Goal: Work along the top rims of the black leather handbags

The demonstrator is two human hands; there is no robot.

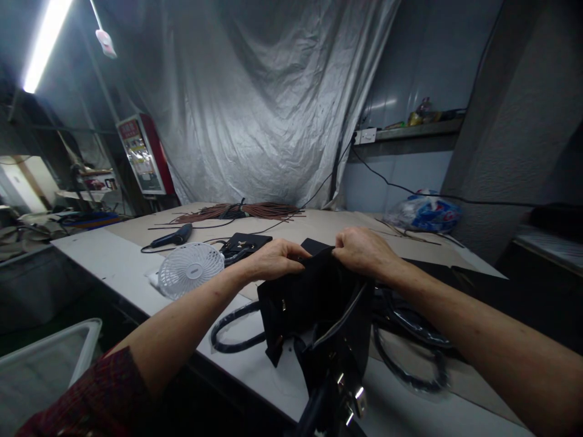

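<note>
A black handbag [319, 315] with metal fittings stands on the near part of the pale worktable [113, 261]. My left hand [273, 258] is closed on its top edge at the left. My right hand [364, 250] is closed on the same edge at the right, a short gap between the two. Black rounded handles wrapped in clear film [410, 352] lie on the table beside and behind the bag.
A small white fan [190, 268] lies left of my left hand. Behind it are a black flat piece [243, 244], a dark heat tool [173, 237] with its cord, and a bundle of brown strips [241, 211]. A plastic bag [426, 213] sits far right; a white bin [50, 358] stands lower left.
</note>
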